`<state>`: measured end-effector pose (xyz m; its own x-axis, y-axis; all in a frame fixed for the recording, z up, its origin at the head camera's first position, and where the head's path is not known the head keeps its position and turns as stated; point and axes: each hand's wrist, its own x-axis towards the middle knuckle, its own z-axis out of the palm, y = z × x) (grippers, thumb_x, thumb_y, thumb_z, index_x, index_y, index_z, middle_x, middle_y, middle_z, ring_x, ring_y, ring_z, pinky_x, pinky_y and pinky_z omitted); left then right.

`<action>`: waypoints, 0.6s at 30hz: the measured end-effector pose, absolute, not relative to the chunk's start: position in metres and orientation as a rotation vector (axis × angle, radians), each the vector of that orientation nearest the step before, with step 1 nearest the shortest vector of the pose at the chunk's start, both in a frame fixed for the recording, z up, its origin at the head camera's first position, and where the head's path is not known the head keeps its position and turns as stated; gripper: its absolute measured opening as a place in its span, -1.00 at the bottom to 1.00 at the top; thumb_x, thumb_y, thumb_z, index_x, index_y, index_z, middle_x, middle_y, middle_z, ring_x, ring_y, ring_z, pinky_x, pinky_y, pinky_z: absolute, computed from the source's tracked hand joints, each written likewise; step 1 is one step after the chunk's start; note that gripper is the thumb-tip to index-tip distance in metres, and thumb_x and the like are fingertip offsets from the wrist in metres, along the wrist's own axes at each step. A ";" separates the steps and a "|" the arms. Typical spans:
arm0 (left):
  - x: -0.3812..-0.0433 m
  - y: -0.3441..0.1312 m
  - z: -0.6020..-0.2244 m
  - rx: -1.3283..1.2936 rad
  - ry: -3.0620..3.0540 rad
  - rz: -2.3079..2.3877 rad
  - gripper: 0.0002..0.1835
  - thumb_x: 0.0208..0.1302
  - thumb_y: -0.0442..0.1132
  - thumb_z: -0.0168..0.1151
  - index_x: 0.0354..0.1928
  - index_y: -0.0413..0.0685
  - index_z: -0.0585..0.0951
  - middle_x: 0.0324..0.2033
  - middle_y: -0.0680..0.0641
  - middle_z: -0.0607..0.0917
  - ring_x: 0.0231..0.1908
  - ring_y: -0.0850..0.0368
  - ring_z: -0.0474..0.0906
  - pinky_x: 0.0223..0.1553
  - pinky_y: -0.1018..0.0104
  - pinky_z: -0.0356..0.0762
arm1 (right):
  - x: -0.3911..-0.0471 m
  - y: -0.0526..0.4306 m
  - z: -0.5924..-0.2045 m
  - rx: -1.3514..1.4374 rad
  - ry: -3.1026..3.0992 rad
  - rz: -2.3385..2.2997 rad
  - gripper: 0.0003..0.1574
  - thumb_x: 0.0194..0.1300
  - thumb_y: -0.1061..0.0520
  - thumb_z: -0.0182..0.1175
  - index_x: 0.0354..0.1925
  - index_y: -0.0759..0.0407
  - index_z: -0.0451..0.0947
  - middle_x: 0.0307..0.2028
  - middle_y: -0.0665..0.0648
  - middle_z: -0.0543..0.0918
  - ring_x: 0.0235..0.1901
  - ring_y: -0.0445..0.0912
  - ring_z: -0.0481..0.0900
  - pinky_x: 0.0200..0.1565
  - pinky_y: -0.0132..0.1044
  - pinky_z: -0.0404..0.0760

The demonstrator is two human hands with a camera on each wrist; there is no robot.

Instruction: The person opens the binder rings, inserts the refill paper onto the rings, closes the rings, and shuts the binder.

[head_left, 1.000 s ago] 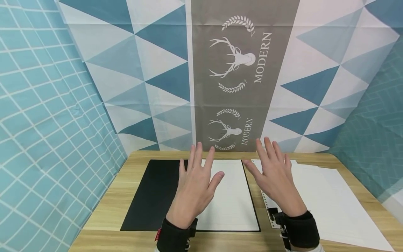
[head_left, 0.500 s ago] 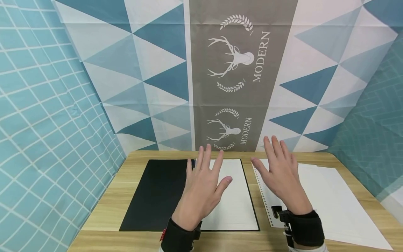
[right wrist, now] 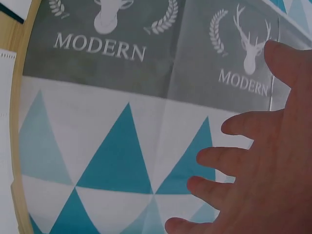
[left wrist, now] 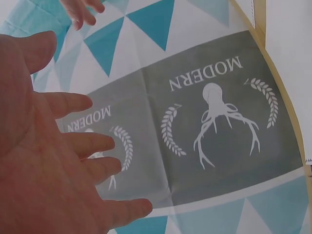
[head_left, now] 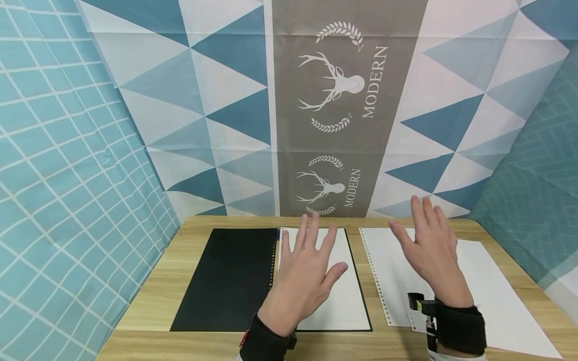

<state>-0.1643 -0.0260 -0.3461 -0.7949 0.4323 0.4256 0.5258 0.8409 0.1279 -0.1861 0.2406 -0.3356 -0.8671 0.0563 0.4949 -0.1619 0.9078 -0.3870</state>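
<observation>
In the head view my left hand point(head_left: 303, 273) hovers over an opened black binder, its fingers spread and nothing in them. The binder's black cover point(head_left: 226, 281) lies to the left, and white punched paper point(head_left: 343, 301) lies on its right side. A row of binding rings point(head_left: 273, 260) shows between the two halves. My right hand point(head_left: 431, 250) is raised over loose white sheets point(head_left: 501, 301), fingers extended and holding nothing. Holes run along the left edge of those sheets. Both wrist views show the palms with straight, parted fingers in front of the patterned backdrop.
A wooden table point(head_left: 144, 311) carries the binder and the sheets. Behind it rises a backdrop point(head_left: 343, 140) with triangles and deer-head prints. Blue checked cloth point(head_left: 67, 200) stands at the left, and a teal cloth point(head_left: 537, 175) at the right.
Both hands have drifted to the right, the right one farther, with fingers still spread. More of the binder's rings and of the punched sheet edges now shows. The papers and binder stay put.
</observation>
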 end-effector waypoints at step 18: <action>-0.163 -0.006 -0.361 -0.821 -2.694 -0.266 -0.25 0.51 0.34 -0.14 0.61 0.26 0.08 0.63 -0.15 0.00 0.64 -0.14 -0.17 0.44 -0.40 0.11 | -0.182 0.292 -0.350 -0.134 -2.612 0.591 0.06 0.57 -0.32 -0.15 0.58 0.42 -0.17 0.47 0.66 0.02 0.44 0.56 -0.02 0.18 0.65 0.03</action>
<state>-0.1625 -0.0061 -0.3611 -0.7869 0.5106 0.3465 0.5685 0.8182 0.0853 -0.1824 0.2917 -0.3502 -0.8911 0.1903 0.4120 -0.0054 0.9033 -0.4290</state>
